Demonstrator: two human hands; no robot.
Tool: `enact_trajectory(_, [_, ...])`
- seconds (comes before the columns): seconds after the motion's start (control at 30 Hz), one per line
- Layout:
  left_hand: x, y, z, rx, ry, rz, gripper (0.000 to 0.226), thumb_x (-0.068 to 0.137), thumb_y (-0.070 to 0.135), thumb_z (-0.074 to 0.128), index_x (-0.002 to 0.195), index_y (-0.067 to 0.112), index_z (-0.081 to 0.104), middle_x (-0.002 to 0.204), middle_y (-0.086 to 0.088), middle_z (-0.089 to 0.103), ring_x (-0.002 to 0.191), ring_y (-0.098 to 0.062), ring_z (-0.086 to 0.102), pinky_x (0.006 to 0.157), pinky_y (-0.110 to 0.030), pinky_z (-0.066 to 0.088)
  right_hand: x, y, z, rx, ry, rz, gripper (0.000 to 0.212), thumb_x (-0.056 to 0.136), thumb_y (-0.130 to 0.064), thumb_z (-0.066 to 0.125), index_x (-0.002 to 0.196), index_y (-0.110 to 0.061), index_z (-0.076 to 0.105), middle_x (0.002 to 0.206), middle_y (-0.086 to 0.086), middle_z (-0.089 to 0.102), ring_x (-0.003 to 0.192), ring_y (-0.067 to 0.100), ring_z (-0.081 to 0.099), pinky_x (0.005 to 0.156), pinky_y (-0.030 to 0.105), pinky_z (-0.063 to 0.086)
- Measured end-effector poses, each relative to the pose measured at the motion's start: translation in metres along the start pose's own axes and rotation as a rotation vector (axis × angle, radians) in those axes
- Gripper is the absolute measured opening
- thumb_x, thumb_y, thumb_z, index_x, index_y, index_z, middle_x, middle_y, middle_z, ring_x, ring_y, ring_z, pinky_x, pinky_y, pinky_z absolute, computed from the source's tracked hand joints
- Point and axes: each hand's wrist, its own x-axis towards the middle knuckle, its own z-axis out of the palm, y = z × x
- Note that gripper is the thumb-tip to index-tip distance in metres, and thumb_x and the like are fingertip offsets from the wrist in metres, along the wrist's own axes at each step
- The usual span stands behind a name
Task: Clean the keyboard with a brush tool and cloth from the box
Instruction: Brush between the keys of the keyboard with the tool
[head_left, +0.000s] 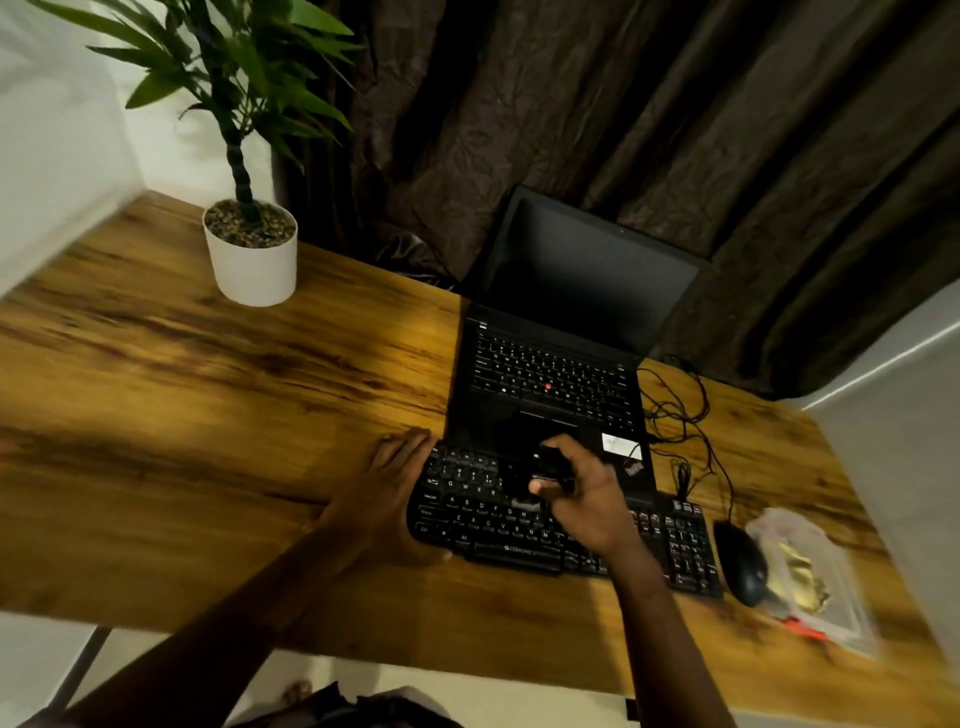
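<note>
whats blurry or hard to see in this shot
Head view: dim warm light, wide-angle curving of the table; motion blur smears the clear box at right; the dark tool in the right hand blends into the black keyboard; laptop keys read fairly sharp.

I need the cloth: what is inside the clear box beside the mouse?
A crumpled yellow cloth lies inside the clear plastic box, an orange bit at its near edge. Anything beneath the cloth is hidden.
</note>
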Motion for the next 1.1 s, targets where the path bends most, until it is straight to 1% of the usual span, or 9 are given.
enact_trajectory(0.13, [-0.001, 0.002, -0.002, -0.011, 0.049, 0.028, 0.142, 0.049, 0.086, 0.068, 0.157, 0.016, 0.008, 0.162, 0.004, 0.014, 0.148, -0.020, 0.008, 0.122, -0.042, 0.019, -0.005, 0.002, -0.012, 0.081, 0.019, 0.013, 0.033, 0.085, -0.003, 0.071, 0.108, -0.024, 0.060, 0.094, -0.003, 0.067, 0.082, 0.005, 0.067, 0.060, 0.021, 0.054])
enact_trajectory(0.23, [-0.001, 0.001, -0.001, -0.012, 0.035, 0.033, 0.145, 0.049, 0.091, 0.066, 0.158, 0.016, 0.007, 0.163, 0.003, 0.013, 0.149, -0.022, 0.007, 0.123, -0.044, 0.017, -0.014, 0.016, -0.030, 0.085, 0.036, 0.061, 0.033, 0.087, 0.001, 0.067, 0.110, -0.021, 0.058, 0.102, -0.001, 0.064, 0.085, 0.014, 0.067, 0.058, 0.022, 0.055])
enact_trajectory(0.3, [-0.001, 0.000, 0.000, 0.000, 0.019, 0.018, 0.147, 0.047, 0.095, 0.062, 0.158, 0.018, 0.004, 0.164, 0.004, 0.009, 0.150, -0.022, 0.003, 0.123, -0.048, 0.018, -0.017, 0.024, -0.036, 0.070, 0.055, 0.085, 0.035, 0.087, 0.002, 0.066, 0.112, -0.022, 0.057, 0.104, -0.002, 0.062, 0.087, 0.018, 0.066, 0.057, 0.022, 0.055])
enact_trajectory(0.53, [0.000, 0.001, 0.000, 0.006, 0.044, 0.034, 0.145, 0.048, 0.092, 0.066, 0.158, 0.017, 0.007, 0.162, 0.006, 0.013, 0.148, -0.019, 0.006, 0.124, -0.043, 0.015, -0.007, 0.010, -0.011, 0.107, 0.036, 0.029, 0.039, 0.085, 0.002, 0.067, 0.110, -0.025, 0.057, 0.099, -0.001, 0.066, 0.087, 0.015, 0.067, 0.062, 0.024, 0.057])
enact_trajectory(0.63, [0.000, 0.001, 0.001, -0.007, 0.038, 0.007, 0.146, 0.046, 0.092, 0.067, 0.157, 0.020, 0.006, 0.162, 0.008, 0.012, 0.148, -0.018, 0.006, 0.122, -0.045, 0.021, -0.009, 0.014, -0.017, 0.124, 0.049, 0.022, 0.042, 0.085, 0.005, 0.066, 0.112, -0.026, 0.056, 0.102, 0.000, 0.066, 0.089, 0.015, 0.068, 0.062, 0.026, 0.058])
enact_trajectory(0.77, [-0.002, 0.001, -0.001, -0.022, 0.035, 0.013, 0.146, 0.046, 0.092, 0.068, 0.158, 0.021, 0.007, 0.163, 0.007, 0.011, 0.147, -0.017, 0.005, 0.120, -0.043, 0.018, -0.019, 0.029, -0.037, 0.087, 0.089, 0.094, 0.051, 0.086, 0.006, 0.064, 0.110, -0.037, 0.052, 0.110, -0.001, 0.063, 0.094, 0.016, 0.066, 0.057, 0.020, 0.055])
enact_trajectory(0.9, [-0.004, 0.002, -0.002, -0.046, 0.033, 0.010, 0.145, 0.047, 0.090, 0.069, 0.158, 0.021, 0.007, 0.163, 0.007, 0.010, 0.147, -0.015, 0.002, 0.120, -0.042, 0.014, -0.021, 0.033, -0.037, 0.073, 0.124, 0.090, 0.053, 0.084, 0.009, 0.064, 0.114, -0.032, 0.051, 0.110, -0.002, 0.062, 0.097, 0.015, 0.064, 0.057, 0.016, 0.052])
enact_trajectory(1.0, [-0.001, 0.002, -0.002, -0.038, 0.023, 0.003, 0.147, 0.045, 0.091, 0.069, 0.158, 0.020, 0.007, 0.163, 0.006, 0.012, 0.148, -0.018, 0.005, 0.121, -0.048, 0.019, -0.016, 0.024, -0.020, 0.131, 0.095, 0.066, 0.052, 0.084, 0.010, 0.064, 0.116, -0.030, 0.052, 0.108, -0.004, 0.063, 0.093, 0.016, 0.067, 0.060, 0.020, 0.056])
enact_trajectory(1.1, [-0.003, 0.004, -0.004, -0.036, 0.019, 0.014, 0.146, 0.047, 0.089, 0.071, 0.159, 0.019, 0.007, 0.163, 0.007, 0.010, 0.147, -0.018, 0.005, 0.120, -0.046, 0.016, -0.015, 0.020, -0.010, 0.179, 0.084, 0.024, 0.051, 0.087, 0.007, 0.063, 0.125, -0.024, 0.048, 0.109, 0.001, 0.063, 0.089, 0.020, 0.069, 0.059, 0.024, 0.056])
